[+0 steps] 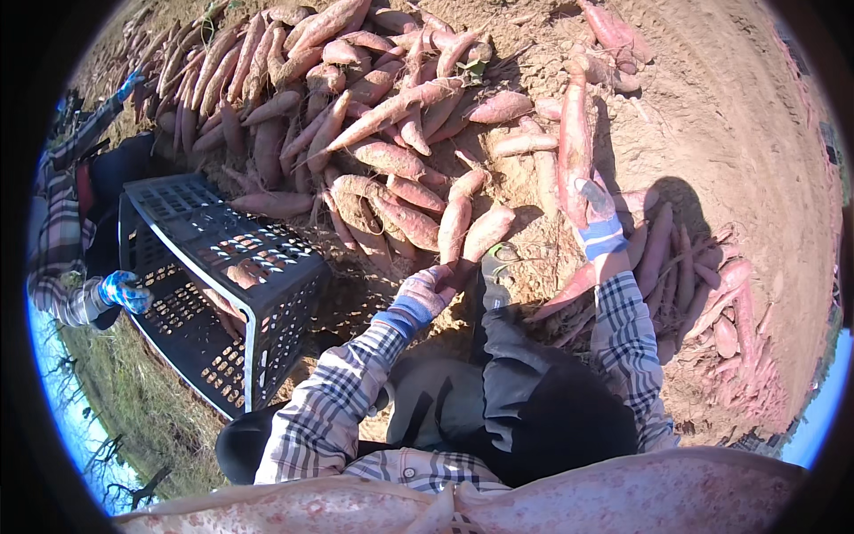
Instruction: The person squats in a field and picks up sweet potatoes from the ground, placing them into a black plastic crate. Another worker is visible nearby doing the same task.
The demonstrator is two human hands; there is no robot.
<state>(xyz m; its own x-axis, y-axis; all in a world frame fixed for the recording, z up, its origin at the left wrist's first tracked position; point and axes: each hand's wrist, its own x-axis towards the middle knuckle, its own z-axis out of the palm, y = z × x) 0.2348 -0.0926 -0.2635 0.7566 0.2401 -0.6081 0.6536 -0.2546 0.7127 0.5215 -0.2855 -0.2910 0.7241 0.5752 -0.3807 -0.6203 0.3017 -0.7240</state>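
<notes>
My right hand, in a grey glove with a blue-and-white cuff, grips the lower end of a long sweet potato that points away from me. In front of my body, my gloved left hand has its fingers closed around the near ends of two sweet potatoes, a slender curved one and a thicker one. Its fingers partly hide those ends. Beyond the left hand spreads a large heap of soil-covered sweet potatoes. A smaller pile lies beside my right forearm.
A black perforated plastic crate lies tipped at the left, with some sweet potatoes visible inside. Another person's gloved hand is beside its open side. My boot rests on the soil between my hands. Bare dirt stretches along the right.
</notes>
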